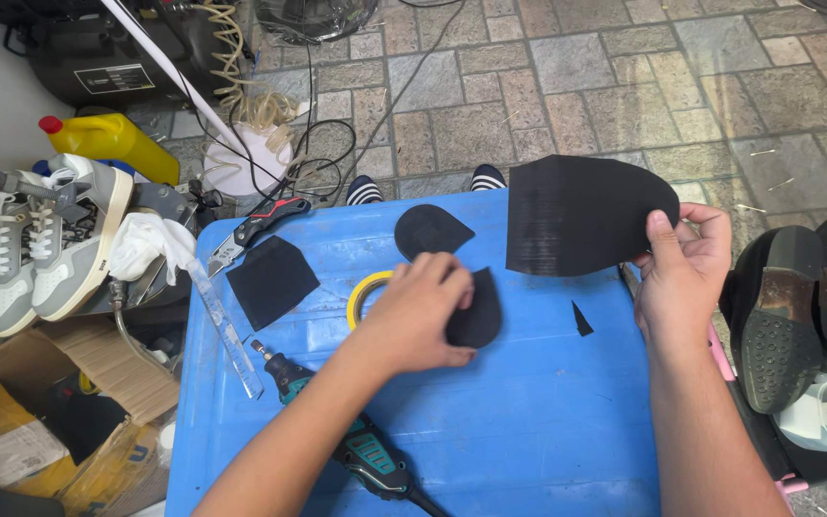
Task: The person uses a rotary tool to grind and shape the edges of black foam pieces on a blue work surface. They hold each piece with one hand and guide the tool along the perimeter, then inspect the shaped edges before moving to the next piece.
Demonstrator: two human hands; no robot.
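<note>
While your left hand (pixel 413 311) pinches the small black heel piece (pixel 479 311) and your right hand (pixel 681 263) grips the large rubber sheet (pixel 581 215), that sheet could sag and slip.

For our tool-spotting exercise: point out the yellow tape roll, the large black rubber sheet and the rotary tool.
yellow tape roll (pixel 360 294), head view, visible left rim.
large black rubber sheet (pixel 576 215), head view, middle of sheet.
rotary tool (pixel 361 450), head view, teal body.
</note>
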